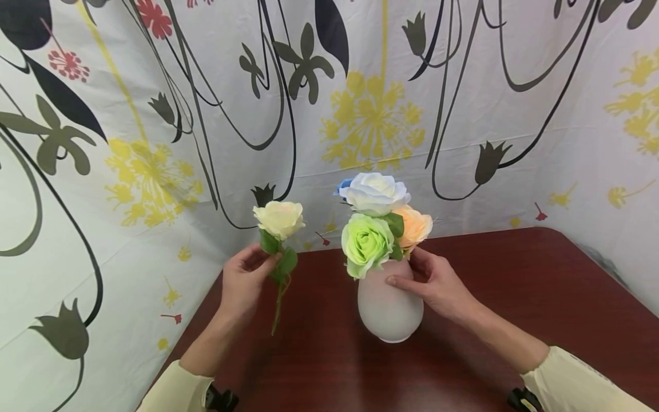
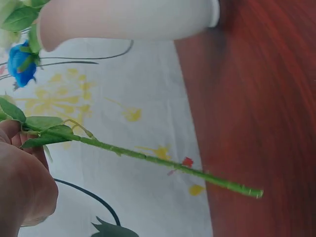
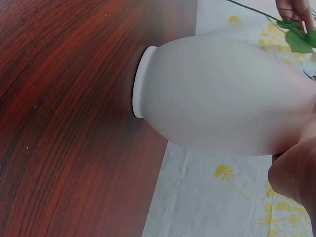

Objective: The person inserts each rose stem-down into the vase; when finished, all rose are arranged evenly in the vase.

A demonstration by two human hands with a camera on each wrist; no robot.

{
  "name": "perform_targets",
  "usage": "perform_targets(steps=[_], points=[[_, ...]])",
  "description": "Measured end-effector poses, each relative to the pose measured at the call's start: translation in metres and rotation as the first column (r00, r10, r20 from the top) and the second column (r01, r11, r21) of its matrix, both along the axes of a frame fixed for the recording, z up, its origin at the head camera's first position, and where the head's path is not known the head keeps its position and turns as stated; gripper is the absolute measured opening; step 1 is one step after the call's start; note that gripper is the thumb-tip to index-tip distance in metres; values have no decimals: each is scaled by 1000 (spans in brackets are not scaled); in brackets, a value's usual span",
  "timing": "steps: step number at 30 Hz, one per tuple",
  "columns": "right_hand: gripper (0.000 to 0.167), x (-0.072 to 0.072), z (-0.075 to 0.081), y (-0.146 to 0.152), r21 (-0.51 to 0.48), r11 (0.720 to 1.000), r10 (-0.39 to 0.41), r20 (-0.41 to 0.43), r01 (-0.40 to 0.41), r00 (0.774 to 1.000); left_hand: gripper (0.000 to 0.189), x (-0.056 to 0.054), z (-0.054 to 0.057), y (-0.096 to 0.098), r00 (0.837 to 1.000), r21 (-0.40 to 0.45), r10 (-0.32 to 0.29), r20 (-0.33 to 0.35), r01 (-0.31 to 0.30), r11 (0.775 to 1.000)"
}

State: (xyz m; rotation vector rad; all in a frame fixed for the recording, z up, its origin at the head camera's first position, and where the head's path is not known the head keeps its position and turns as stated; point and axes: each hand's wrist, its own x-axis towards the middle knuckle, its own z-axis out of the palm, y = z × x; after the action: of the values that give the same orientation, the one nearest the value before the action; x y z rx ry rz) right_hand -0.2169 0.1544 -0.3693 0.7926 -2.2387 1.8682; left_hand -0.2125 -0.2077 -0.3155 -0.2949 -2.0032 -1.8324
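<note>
My left hand (image 1: pixel 246 279) pinches a cream artificial rose (image 1: pixel 280 219) just below its bloom, by the leafy top of the stem. In the left wrist view the bare green stem (image 2: pixel 163 161) slants down to a cut end above the table. To its right, a white vase (image 1: pixel 388 306) stands upright on the table. My right hand (image 1: pixel 441 283) grips the vase around its neck, thumb on the front; the other fingers are partly hidden behind. Out of the vase rise a green rose (image 1: pixel 366 241), an orange rose (image 1: pixel 415 226), a pale blue-white rose (image 1: pixel 374 193) and a blue flower (image 2: pixel 22 65).
The dark red wood-grain table (image 1: pixel 319 366) reaches back to a white cloth (image 1: pixel 463 114) printed with flowers, which hangs behind and along both sides. Each wrist carries a small black device, such as the one at the left cuff (image 1: pixel 221 397).
</note>
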Motion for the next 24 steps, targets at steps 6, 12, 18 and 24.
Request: perform_targets(steps=[6, 12, 18, 24], points=[[67, -1, -2, 0, 7, 1000, -6, -10, 6, 1000, 23, 0, 22, 8, 993, 201, -43, -114, 66, 977], [68, 0, -1, 0, -1, 1000, -1, -3, 1, 1000, 36, 1, 48, 13, 975, 399, -95, -200, 170, 901], [68, 0, -1, 0, 2, 1000, -5, -4, 5, 1000, 29, 6, 75, 18, 965, 557, -129, -230, 239, 795], [65, -2, -2, 0, 9, 1000, -7, -17, 7, 1000, 20, 10, 98, 25, 948, 634, -129, -291, 292, 716]])
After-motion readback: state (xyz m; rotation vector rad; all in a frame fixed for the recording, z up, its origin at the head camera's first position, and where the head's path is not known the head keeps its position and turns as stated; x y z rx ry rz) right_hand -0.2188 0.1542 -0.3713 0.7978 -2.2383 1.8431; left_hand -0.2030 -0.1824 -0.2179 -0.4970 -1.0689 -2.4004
